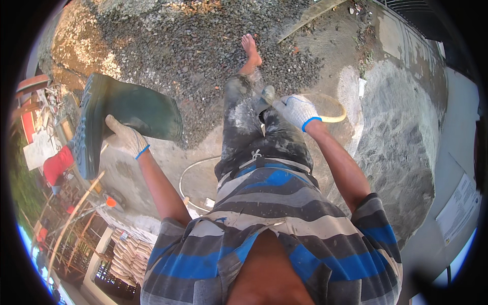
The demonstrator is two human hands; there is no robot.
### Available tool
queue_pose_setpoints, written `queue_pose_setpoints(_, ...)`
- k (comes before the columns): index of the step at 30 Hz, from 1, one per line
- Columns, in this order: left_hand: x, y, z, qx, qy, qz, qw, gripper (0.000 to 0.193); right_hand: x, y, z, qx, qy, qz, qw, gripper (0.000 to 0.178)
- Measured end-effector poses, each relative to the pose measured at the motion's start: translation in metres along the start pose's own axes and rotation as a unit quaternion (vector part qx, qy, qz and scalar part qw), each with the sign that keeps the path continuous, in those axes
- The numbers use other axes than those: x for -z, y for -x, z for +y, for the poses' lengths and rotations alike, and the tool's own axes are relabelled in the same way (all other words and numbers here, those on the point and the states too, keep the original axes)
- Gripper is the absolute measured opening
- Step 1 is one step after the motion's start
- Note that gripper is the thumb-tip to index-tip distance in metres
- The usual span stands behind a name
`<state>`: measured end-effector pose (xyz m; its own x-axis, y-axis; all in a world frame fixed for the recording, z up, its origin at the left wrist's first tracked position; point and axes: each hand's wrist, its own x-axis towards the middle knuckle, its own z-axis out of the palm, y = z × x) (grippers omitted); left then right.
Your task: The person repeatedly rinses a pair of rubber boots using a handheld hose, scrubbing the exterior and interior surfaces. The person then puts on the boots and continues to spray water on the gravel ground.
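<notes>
My left hand (pixel 127 138), in a white knitted glove with a blue cuff, grips a dark green rubber boot (pixel 145 109) near its sole. The boot lies sideways in the air, its ridged sole facing left and its shaft pointing right. My right hand (pixel 297 110), gloved alike, is closed around a pale yellowish hose (pixel 333 118) that loops out beside it. A blurred, watery streak shows in front of the fingers. A bare foot (pixel 250 50) extends forward over the gravel, below a dark, dirt-stained trouser leg (pixel 236 109). My other foot is hard to make out.
Dark gravel (pixel 193 46) covers the ground ahead. A heap of grey sand or cement (pixel 391 132) rises on the right by a pale wall. A thin hose (pixel 185 175) curves over the concrete. At left are a person in red (pixel 58 165), wooden poles and stacked sacks (pixel 129 256).
</notes>
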<state>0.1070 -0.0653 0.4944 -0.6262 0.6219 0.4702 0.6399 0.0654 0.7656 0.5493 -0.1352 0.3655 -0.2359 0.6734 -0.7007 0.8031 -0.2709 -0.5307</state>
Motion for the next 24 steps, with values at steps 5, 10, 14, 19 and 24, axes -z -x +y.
queue_pose_setpoints(5,-0.01,0.006,0.008,0.025,0.048,0.002,0.999,0.057,0.002,0.004,-0.016,0.006,0.008,-0.022,1.0,0.049)
queue_pose_setpoints(10,-0.012,0.011,0.014,0.063,0.029,0.001,0.998,0.055,0.0,0.01,-0.012,-0.005,0.002,-0.021,1.0,0.051)
queue_pose_setpoints(14,-0.011,0.011,0.006,0.045,0.029,0.0,0.999,0.051,0.0,0.012,-0.01,-0.014,0.002,-0.019,1.0,0.052)
queue_pose_setpoints(19,-0.007,0.007,-0.005,0.043,0.068,-0.001,0.997,0.047,0.003,0.002,-0.011,0.008,-0.007,0.003,1.0,0.051)
queue_pose_setpoints(24,0.002,0.004,0.006,0.035,-0.046,-0.038,0.998,0.043,0.014,0.003,-0.028,0.026,0.015,-0.024,0.999,0.05)
